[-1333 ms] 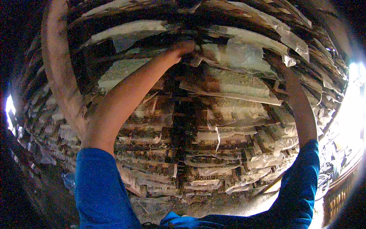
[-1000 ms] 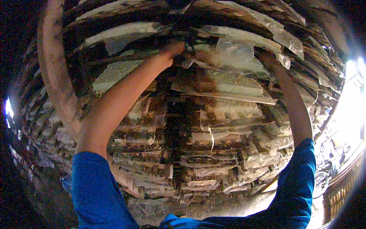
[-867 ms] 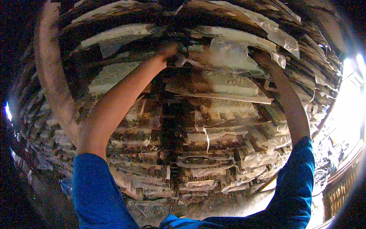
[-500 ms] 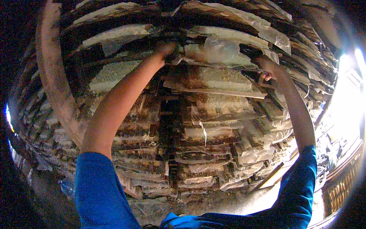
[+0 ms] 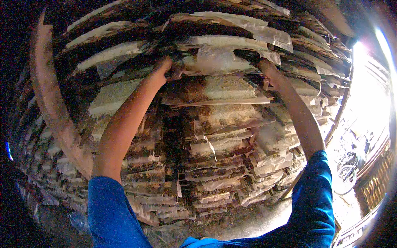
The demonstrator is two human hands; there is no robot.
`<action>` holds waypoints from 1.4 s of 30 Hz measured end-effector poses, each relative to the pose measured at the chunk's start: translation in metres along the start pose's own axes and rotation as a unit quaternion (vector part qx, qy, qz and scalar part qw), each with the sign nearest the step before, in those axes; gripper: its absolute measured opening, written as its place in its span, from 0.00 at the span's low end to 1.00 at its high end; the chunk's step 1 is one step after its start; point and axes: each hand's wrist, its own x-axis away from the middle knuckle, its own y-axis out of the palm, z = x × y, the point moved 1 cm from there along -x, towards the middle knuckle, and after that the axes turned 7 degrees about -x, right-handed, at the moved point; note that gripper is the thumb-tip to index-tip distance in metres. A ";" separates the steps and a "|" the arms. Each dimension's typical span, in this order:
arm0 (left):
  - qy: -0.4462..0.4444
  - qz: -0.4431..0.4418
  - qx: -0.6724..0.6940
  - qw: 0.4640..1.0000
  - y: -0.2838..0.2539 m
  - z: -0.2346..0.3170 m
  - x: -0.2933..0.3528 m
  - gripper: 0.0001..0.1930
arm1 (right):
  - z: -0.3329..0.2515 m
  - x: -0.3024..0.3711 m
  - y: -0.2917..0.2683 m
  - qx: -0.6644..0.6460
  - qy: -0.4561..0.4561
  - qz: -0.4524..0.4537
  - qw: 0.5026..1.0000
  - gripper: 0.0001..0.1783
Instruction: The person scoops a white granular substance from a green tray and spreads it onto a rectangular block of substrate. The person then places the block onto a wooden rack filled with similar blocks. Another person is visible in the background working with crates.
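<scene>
Both my arms reach up to one tier of a tall stack. A pale slab covered with clear plastic point(image 5: 213, 62) lies between my hands. My left hand point(image 5: 168, 69) is closed at the slab's left end, its fingers partly lost in shadow. At the right end my right hand point(image 5: 269, 74) has its fingers curled around the edge. Just below sits another pale, crumbly-looking slab point(image 5: 219, 89) with brown stains and a light front edge. What the slabs are made of, I cannot tell.
Many similar layers with loose plastic point(image 5: 269, 37) hang over their edges, above and below. A thick upright pole point(image 5: 51, 91) stands at left. To the right is a bright opening with a bicycle point(image 5: 346, 177). A clear plastic item point(image 5: 77, 221) lies low at left.
My view has shifted right, so the stack and both hands appear farther left. Both hands stay at the ends of the same slab. More of the bicycle shows at right.
</scene>
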 end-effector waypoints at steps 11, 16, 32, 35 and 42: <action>0.001 0.107 -0.189 0.976 0.015 0.041 0.101 0.24 | -0.052 0.088 -0.019 0.008 0.143 0.065 0.988 0.23; 0.068 0.240 -0.646 0.721 0.010 0.093 0.129 0.26 | -0.041 0.120 -0.078 -0.026 0.098 0.037 0.994 0.24; 0.008 0.245 -0.164 0.956 0.117 0.103 0.166 0.33 | -0.038 0.115 -0.161 0.336 -0.157 -0.075 0.926 0.23; 0.026 0.290 0.004 0.957 0.130 0.118 0.149 0.29 | -0.065 0.087 -0.162 0.105 0.042 -0.106 0.988 0.29; -0.019 0.214 0.162 0.963 0.116 0.114 0.128 0.23 | -0.089 0.058 -0.099 -0.124 0.070 -0.087 0.986 0.33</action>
